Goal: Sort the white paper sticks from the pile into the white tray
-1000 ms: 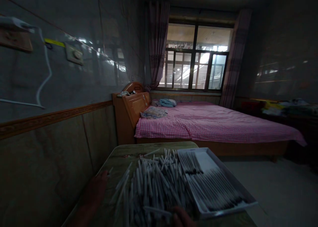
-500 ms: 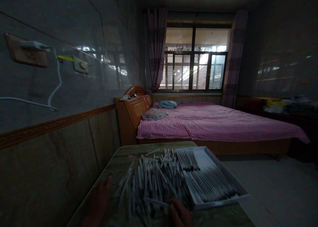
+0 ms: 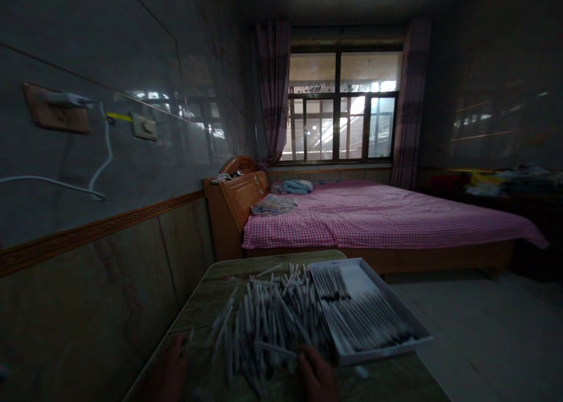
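A heap of thin pale pens [image 3: 277, 314] lies on the green-patterned table [image 3: 206, 296]. At the heap's near right side, my right hand [image 3: 316, 374] is closed, its fingertips on the end of one whitish pen [image 3: 278, 350] that points left. My left hand [image 3: 170, 367] is at the table's left edge, dark and blurred. Its fingers look pinched, with a tiny pale bit at the tips that I cannot make out. Right of the heap sits a shallow white tray [image 3: 369, 281] with pens in two groups, their dark ends toward me.
Below the tray lies a small bluish piece [image 3: 361, 371]. Beyond the table stands a bed [image 3: 396, 214] with a pink checked sheet and wooden headboard [image 3: 237, 196]. A tiled wall [image 3: 101, 284] runs along the left, with a plugged-in white cable [image 3: 108, 149].
The view has shifted slightly. My left hand sits a little lower, its fingertips farther from the heap. My right hand stays by the heap with the pen. The small bluish piece now shows below the tray.
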`<state>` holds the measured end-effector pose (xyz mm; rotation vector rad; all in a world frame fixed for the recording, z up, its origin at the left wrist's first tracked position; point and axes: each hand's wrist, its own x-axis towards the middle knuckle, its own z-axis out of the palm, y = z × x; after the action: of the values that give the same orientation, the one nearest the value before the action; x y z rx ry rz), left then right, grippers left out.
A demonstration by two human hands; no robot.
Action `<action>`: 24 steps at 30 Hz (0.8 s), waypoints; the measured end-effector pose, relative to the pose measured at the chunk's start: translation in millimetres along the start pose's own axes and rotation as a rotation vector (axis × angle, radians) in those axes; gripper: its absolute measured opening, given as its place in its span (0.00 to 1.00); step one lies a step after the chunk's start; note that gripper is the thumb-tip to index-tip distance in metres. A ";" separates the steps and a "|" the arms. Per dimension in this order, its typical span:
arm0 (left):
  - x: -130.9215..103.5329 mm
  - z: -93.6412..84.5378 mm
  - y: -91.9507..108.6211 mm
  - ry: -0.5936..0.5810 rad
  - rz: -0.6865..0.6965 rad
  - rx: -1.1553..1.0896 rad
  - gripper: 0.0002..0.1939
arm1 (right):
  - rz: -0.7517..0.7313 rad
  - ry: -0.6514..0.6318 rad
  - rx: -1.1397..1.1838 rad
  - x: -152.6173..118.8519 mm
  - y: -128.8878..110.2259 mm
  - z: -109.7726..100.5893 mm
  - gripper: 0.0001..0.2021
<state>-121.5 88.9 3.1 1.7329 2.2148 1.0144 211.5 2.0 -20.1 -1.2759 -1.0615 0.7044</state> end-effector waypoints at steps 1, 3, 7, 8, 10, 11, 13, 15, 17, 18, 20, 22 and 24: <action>-0.2 -1.4 -0.3 0.005 -0.065 -0.074 0.08 | 0.005 -0.002 0.008 -0.2 -0.9 0.3 0.24; -0.6 -3.4 0.6 0.007 -0.172 -0.201 0.07 | -0.001 -0.017 0.026 -0.4 -3.3 0.9 0.24; -6.3 -0.8 19.8 -0.024 -0.216 -0.355 0.12 | -0.013 -0.023 0.050 0.0 -7.8 1.1 0.24; -9.4 1.4 29.9 -0.039 -0.209 -0.390 0.15 | -0.007 -0.017 0.054 0.2 -8.6 0.8 0.25; -17.3 7.0 54.9 -0.099 -0.149 -0.494 0.20 | 0.004 -0.009 0.056 0.8 -10.2 -0.3 0.26; -21.8 9.8 68.2 -0.117 -0.112 -0.530 0.21 | 0.007 -0.011 0.052 1.1 -11.0 -1.0 0.27; -30.8 14.6 91.8 -0.155 -0.048 -0.572 0.22 | 0.008 -0.019 0.039 1.7 -12.5 -2.7 0.29; -39.3 17.9 106.1 -0.173 -0.006 -0.588 0.23 | 0.010 -0.019 0.032 1.9 -13.2 -4.0 0.30; -47.1 20.5 108.4 -0.173 0.029 -0.582 0.24 | 0.014 -0.003 0.046 1.6 -12.2 -4.4 0.29; -50.8 22.1 105.5 -0.170 0.047 -0.574 0.25 | 0.015 0.005 0.052 1.2 -11.0 -4.1 0.29; -58.1 26.3 94.2 -0.166 0.071 -0.552 0.28 | 0.009 0.010 0.050 -0.3 -7.3 -2.3 0.28; -65.1 31.5 80.8 -0.162 0.072 -0.549 0.30 | -0.011 0.008 0.023 -2.4 -2.0 0.4 0.26; -71.6 36.0 70.3 -0.168 0.065 -0.564 0.31 | -0.038 0.006 -0.010 -4.5 4.0 2.6 0.25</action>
<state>-24.0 46.2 -2.8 1.5616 1.5724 1.2940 208.0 -0.1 -25.2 -1.2627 -1.0828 0.6662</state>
